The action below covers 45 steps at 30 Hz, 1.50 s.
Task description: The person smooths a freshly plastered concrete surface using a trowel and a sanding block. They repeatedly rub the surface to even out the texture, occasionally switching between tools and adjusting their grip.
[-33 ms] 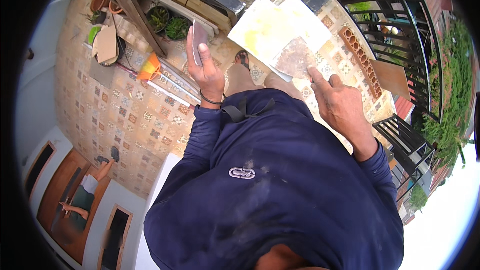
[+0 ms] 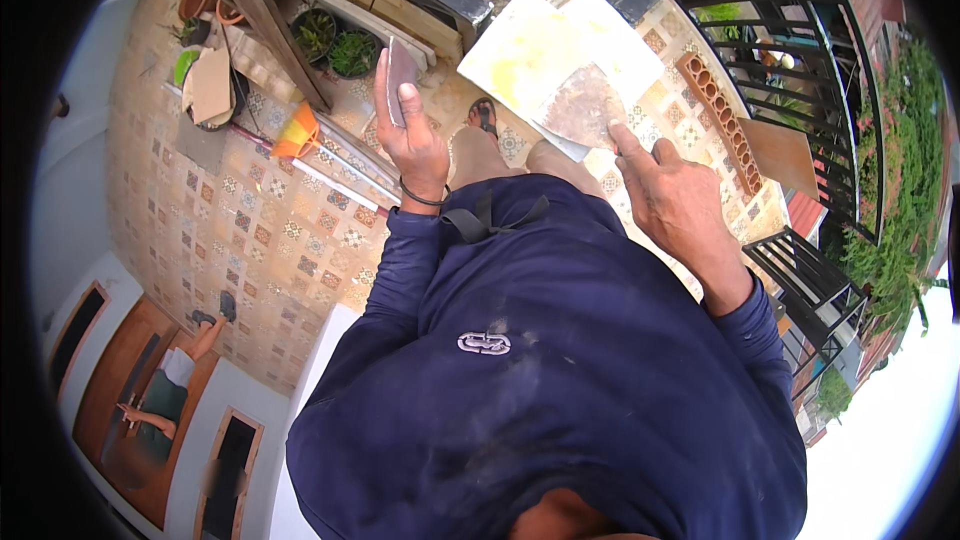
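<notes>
In my raised left hand (image 2: pixel 412 150) is a folded piece of brown sandpaper (image 2: pixel 402 75), pinched between thumb and fingers, its pale edge showing. My right hand (image 2: pixel 675 190) is closed round a scraper, with the index finger stretched toward its wide, stained blade (image 2: pixel 580 108). The handle is hidden inside the fist. Behind the blade lies a white sheet or panel (image 2: pixel 515 40) with yellowish stains, near a low wall. I cannot tell whether the blade touches it. The two hands are well apart, in front of my dark blue shirt.
Patterned tiles cover the floor (image 2: pixel 290 260). To the left are an orange dustpan (image 2: pixel 296 132), potted plants (image 2: pixel 352 55) and a wooden post (image 2: pixel 262 20). A black railing (image 2: pixel 870 130) and a row of terracotta blocks (image 2: pixel 718 120) stand right. Another person (image 2: pixel 165 410) is at the far lower left.
The view has shifted very slightly. The scraper and my right hand have moved a little up and to the left; both holds look the same.
</notes>
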Motion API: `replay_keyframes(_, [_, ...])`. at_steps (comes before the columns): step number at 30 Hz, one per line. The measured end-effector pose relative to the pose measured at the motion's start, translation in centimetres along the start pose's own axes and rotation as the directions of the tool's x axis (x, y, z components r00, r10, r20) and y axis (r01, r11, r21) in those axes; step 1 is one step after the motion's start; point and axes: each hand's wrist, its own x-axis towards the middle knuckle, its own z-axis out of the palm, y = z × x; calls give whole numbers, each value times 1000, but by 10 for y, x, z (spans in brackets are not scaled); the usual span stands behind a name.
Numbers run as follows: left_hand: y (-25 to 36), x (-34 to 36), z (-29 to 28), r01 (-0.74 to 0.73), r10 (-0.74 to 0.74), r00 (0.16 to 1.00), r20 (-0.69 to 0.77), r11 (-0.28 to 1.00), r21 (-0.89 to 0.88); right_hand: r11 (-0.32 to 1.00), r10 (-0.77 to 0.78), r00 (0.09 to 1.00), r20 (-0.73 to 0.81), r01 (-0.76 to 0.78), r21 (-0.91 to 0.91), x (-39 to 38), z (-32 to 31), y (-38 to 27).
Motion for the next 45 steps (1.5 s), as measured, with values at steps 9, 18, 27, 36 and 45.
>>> replay_keyframes(9, [-13, 21, -6, 38, -27, 990, 135, 997, -74, 996, -73, 997, -21, 72, -50, 39, -2, -19])
replay_keyframes(18, [-16, 24, -10, 59, -47, 988, 144, 995, -82, 994, -41, 999, 34, 44, -103, 52, -6, -26])
replay_keyframes(27, [-21, 22, -20, 98, -86, 987, 138, 992, -82, 986, -113, 993, -22, 109, -122, 63, -17, -25])
replay_keyframes(36, [-17, 22, -26, 70, -62, 988, 139, 996, -56, 990, -53, 998, 37, 57, -125, 65, -13, -21])
replay_keyframes(45, [-10, 18, -17, 26, -22, 978, 206, 999, -19, 987, -111, 993, -51, 104, -121, 77, -25, -13])
